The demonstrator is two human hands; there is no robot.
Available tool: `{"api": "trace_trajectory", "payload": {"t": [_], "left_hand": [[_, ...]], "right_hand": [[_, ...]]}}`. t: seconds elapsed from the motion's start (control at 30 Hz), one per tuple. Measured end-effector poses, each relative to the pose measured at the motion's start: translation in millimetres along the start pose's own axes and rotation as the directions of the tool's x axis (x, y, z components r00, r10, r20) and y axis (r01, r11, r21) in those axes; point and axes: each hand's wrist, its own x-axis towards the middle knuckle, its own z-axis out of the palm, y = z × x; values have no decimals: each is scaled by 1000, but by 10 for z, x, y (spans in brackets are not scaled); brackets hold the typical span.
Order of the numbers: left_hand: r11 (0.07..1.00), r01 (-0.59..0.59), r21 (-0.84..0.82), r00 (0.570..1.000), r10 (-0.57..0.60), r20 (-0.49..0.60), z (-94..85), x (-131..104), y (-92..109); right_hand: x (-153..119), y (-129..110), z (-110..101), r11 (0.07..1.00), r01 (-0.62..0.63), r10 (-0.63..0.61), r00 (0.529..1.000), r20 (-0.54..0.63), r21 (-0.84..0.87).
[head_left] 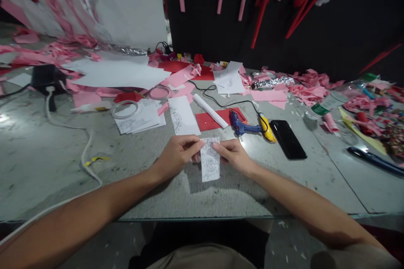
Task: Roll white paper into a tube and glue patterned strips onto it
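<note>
Between my two hands is a small strip of white paper [210,164] covered in a fine dark printed or drawn pattern. My left hand [181,153] pinches its upper left edge between thumb and fingers. On the other side, my right hand [235,154] grips the upper right edge the same way. The strip hangs upright over the grey table [158,206], near its front edge. Just beyond the hands lie a patterned white sheet [183,115], a rolled white paper tube [210,110] and red paper [202,122].
Right of centre lie a blue glue gun [243,125], a yellow cutter [267,129] and a black phone [288,139]. A tape roll [124,109] rests on drawn papers [142,118]. A white cable [90,143] crosses the left side. Pink paper scraps [315,88] and a plastic bottle [326,105] sit right.
</note>
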Motion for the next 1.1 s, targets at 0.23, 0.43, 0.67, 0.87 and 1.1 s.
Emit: {"api": "trace_trajectory", "payload": {"t": [0.23,0.43,0.67,0.87,1.1], "left_hand": [[1000,6,-31,999,-8,-41,-22,31,-9],[1000,2,-30,999,-4,-54,-15,25,18],[999,-16,-52,996,12,-83,-32,25,3],[999,-16,-38,996,13,-92,-38,31,12],[999,-16,-43,994,11,-106,-31,27,45]], "right_hand": [[-11,-56,9,999,-31,31,999,11,-22],[-3,-59,24,999,-34,34,999,6,-12],[-17,-57,1,999,-16,17,1000,26,-36],[-15,-53,-1,998,-26,27,1000,16,-52],[-18,-41,1,998,-28,29,999,17,-57]]}}
